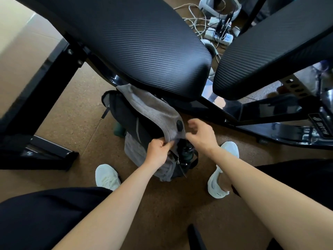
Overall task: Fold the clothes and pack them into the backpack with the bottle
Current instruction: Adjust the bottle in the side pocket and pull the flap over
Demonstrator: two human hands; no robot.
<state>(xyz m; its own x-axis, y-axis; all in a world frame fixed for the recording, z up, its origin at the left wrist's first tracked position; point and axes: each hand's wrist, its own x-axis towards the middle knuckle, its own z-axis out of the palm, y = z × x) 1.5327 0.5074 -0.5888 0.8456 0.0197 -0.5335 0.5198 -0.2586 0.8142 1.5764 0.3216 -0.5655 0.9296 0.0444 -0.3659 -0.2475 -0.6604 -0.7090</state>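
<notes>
While the left hand pinches the lower edge of a grey fabric, its grip clamped on that hem, the right hand hangs just beside it to the right, fingers loosely curled and apart, holding nothing. That fabric drapes over the backpack in the middle of the frame; whether it is a garment or the pack's own flap I cannot tell. The backpack stands on the floor, its far end tucked under the bench. A dark bottle shows in the pack's near right side, just below the right hand and beside the left thumb.

Brown and speckled like cork, the floor fills the lower half. Two white shoes stand on it either side of the pack, one at lower left and one at lower right, with black trouser legs at both bottom corners. A blurred dark green thing lies against the pack's left side.

Across the top, a black bench pad with a woven texture slants from the upper left, and a second pad fills the upper right. Their glossy black frame runs along the right. A cardboard box stands at upper left, and white power strips with tangled cables lie on the floor between the pads at the top.
</notes>
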